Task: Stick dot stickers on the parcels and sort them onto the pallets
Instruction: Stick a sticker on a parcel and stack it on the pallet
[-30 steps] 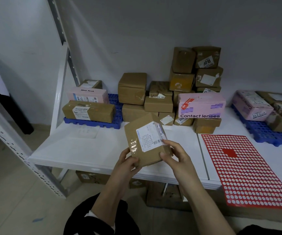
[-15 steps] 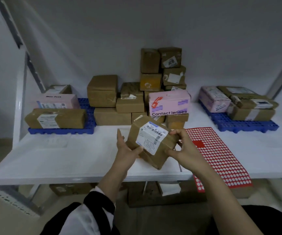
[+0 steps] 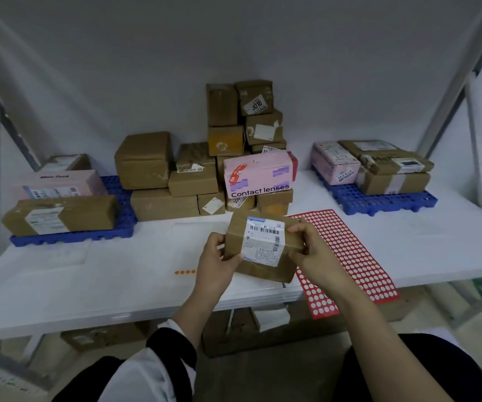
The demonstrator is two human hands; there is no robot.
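Gripping a brown cardboard parcel (image 3: pixel 263 245) at both ends, left hand (image 3: pixel 216 261) and right hand (image 3: pixel 313 252) curled round it, forearms stretched forward.

Brown parcel (image 3: pixel 261 248) with white barcode label, red white-dotted sticker sheet (image 3: pixel 347 256), blue pallets (image 3: pixel 379 200).

Pretty dim, flat greyish indoor light, no hard shadows
Fisheye bows the shelf posts (image 3: pixel 457 88) at 10 and 2 o'clock, corners go smeary, white tabletop (image 3: pixel 112 288) is brightest around 7 o'clock.
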